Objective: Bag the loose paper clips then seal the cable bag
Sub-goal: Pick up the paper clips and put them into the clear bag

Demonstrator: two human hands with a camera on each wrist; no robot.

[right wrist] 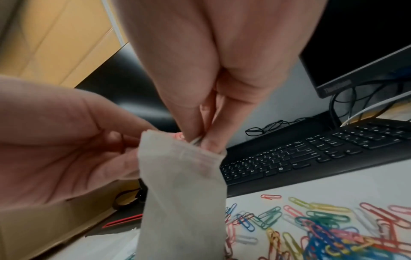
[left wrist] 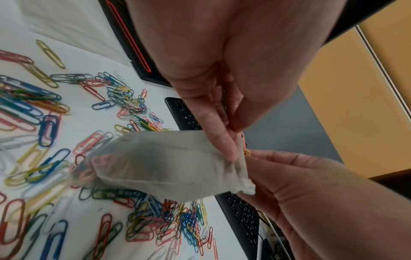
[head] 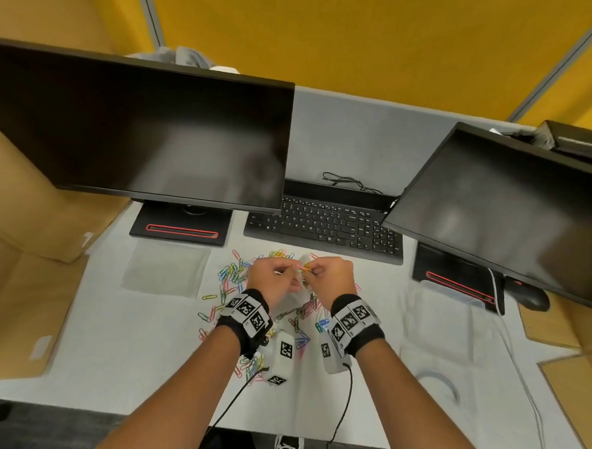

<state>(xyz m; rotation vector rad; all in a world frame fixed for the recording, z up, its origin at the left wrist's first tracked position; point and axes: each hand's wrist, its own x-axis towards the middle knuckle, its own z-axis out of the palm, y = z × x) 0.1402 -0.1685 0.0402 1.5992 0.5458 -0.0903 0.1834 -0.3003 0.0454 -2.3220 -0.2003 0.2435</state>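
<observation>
The person holds a small pale cloth pouch (left wrist: 169, 163) up off the tabletop, just in front of the keyboard (head: 325, 222). The left hand (head: 271, 278) pinches the pouch's rim, I'd guess to keep the mouth open and steady. The right hand (head: 329, 277) has its fingertips (right wrist: 209, 142) closed narrowly on a few clips at that mouth, apparently feeding them in. Most of the paper clips (left wrist: 44, 109) lie scattered over the middle of the tabletop beneath both wrists, so the bagging looks far from finished. A flat clear bag (head: 167, 269) rests towards the left edge, before the monitor stand (head: 181, 223).
</observation>
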